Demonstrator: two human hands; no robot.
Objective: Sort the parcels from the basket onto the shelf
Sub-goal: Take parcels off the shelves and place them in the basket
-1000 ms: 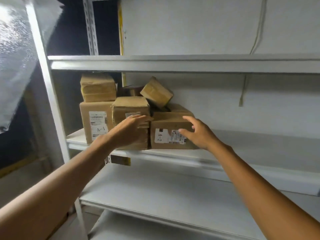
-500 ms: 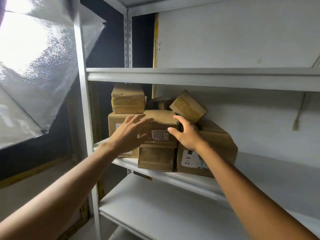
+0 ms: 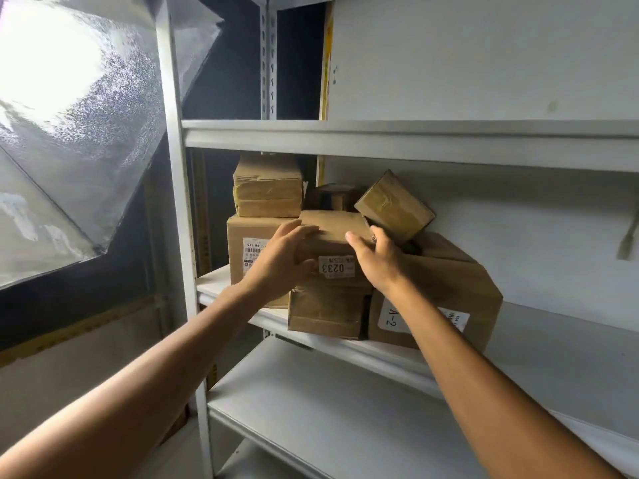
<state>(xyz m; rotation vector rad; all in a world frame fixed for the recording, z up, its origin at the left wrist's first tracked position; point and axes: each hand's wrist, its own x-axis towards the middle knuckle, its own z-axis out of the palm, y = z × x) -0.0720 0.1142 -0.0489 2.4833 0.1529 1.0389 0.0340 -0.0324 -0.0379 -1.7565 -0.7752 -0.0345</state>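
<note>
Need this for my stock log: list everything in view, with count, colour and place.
0233 parcel: one, brown, middle board, on top of another parcel.
A-2 parcel: one, brown, right of it.
other parcels: five, brown, stacked beneath, left and behind.
shelf: one, white, several boards.
reflective sheet: one, silver, upper left.
left hand: one, fingers grip the 0233 parcel's left side.
right hand: one, fingers grip its upper right edge.
</note>
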